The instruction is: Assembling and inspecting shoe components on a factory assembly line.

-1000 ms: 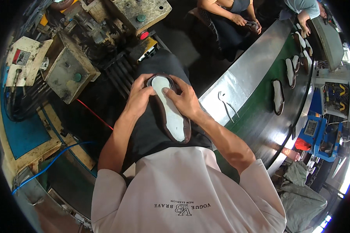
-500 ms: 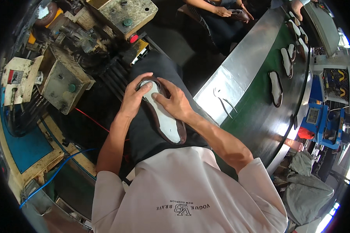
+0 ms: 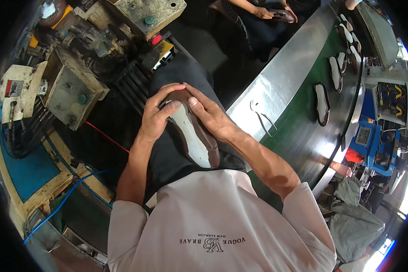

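A brown leather shoe upper [image 3: 191,137] lies over my lap with its pale insole facing up. My left hand [image 3: 156,117] grips its far end from the left, thumb pressed at the insole's edge. From the right, my right hand [image 3: 211,119] holds the same end, its thumb on the brown leather beside the insole. The fingertips of both hands nearly meet around the far tip. Brown leather covers the far end of the insole between the thumbs. The underside of the shoe is hidden.
Pincers [image 3: 261,118] lie on the metal ledge [image 3: 276,75] at my right. Beyond it, a green conveyor belt [image 3: 299,111] carries several brown shoes [image 3: 322,103]. A grimy machine [image 3: 72,90] with buttons stands at left. Across from me a person's hands [image 3: 264,12] hold a brown shoe.
Brown leather now lies over the insole's far end, where pale insole and an opening showed before. My right thumb has shifted from the insole onto the leather. Both hands still hold the shoe.
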